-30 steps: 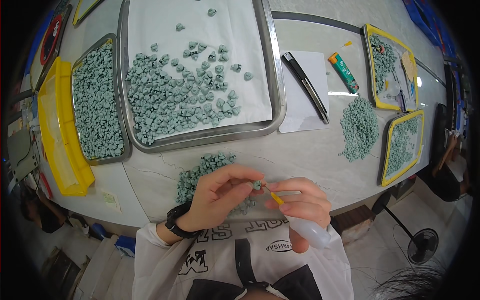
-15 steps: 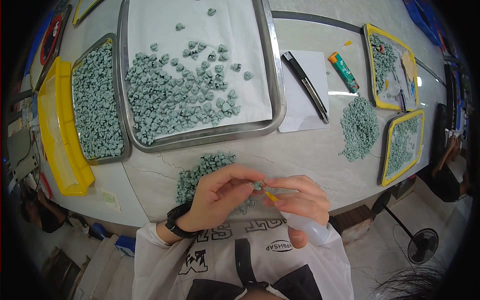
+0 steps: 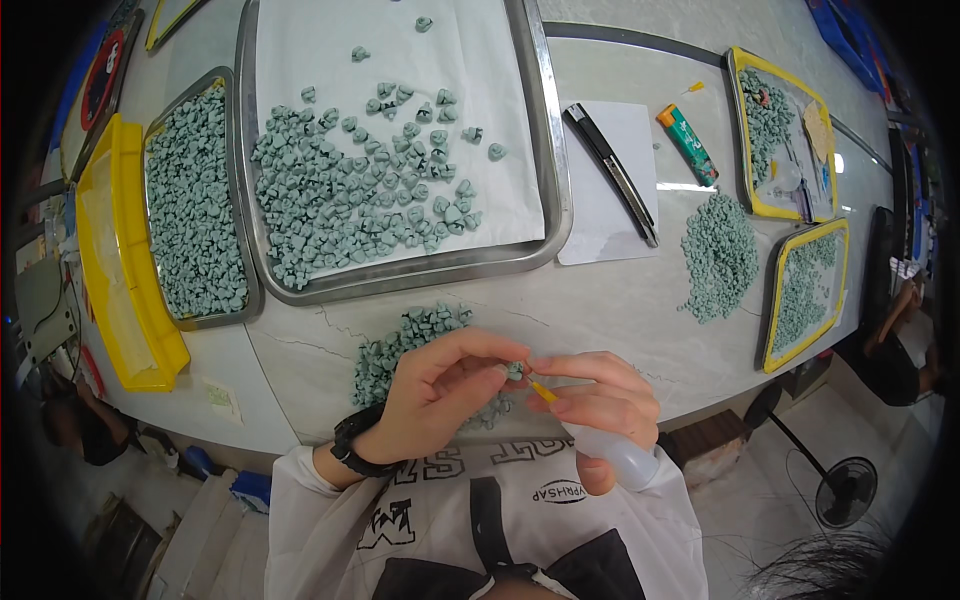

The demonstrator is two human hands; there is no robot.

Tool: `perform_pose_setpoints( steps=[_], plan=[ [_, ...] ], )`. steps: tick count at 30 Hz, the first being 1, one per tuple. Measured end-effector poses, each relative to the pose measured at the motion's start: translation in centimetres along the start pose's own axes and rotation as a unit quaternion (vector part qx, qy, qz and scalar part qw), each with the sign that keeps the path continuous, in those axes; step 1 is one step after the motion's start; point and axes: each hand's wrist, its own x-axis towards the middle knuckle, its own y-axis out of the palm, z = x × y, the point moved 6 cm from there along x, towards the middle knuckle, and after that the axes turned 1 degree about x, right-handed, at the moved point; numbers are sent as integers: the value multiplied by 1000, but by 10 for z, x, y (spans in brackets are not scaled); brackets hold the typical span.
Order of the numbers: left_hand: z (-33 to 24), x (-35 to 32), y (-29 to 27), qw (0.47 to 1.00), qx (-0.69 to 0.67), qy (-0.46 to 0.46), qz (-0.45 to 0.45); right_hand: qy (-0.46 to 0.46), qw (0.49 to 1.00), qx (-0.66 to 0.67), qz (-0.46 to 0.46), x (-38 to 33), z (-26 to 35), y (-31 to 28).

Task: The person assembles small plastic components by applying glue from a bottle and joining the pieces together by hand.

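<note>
Grey-green is the colour of nearly everything on this pale stone table (image 3: 620,300): small moulded pieces lie in heaps and trays all over it. The left hand (image 3: 440,395) pinches one small piece (image 3: 516,371) between thumb and fingertips, just above the near edge of the table. The right hand (image 3: 600,400) is closed around a soft clear squeeze bottle (image 3: 615,450), whose yellow nozzle (image 3: 541,391) points at that piece and appears to touch it.

Just under the hands, a small heap (image 3: 410,345) of the same pieces sits on the bare table. Beyond it, the big steel tray (image 3: 545,130), lined with white paper, holds a loose spread of pieces (image 3: 370,200) covering roughly its near half. To its left, a narrower steel tray (image 3: 190,210) is packed full, with an empty-looking yellow bin (image 3: 130,290) beside it.

Judging by this, the work looks to be somewhere in the middle: many pieces are laid out on the paper, yet the heap by the hands and another heap (image 3: 718,255) on the right are of fair size. Which trays hold finished pieces cannot be told.

Far right stand two yellow-rimmed trays (image 3: 800,290); a black utility knife (image 3: 610,170) lies on a white sheet (image 3: 610,200), with a green lighter (image 3: 688,143) near it.
</note>
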Motion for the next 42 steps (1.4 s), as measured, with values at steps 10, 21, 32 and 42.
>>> perform_pose_setpoints(
  steps=[10,21,32,42],
  plan=[
    [2,1,-1,1000,-6,-9,-2,-1,1000,12,6,-2,-2,-1],
    [-2,1,0,1000,-17,14,-19,72,989,-129,-30,-1,-13,-17],
    [-4,2,3,999,-24,25,-34,157,899,-404,-68,-22,-21,-60],
    [2,1,3,998,-36,24,52,253,828,-481,-134,-58,-45,-109]
  ],
)
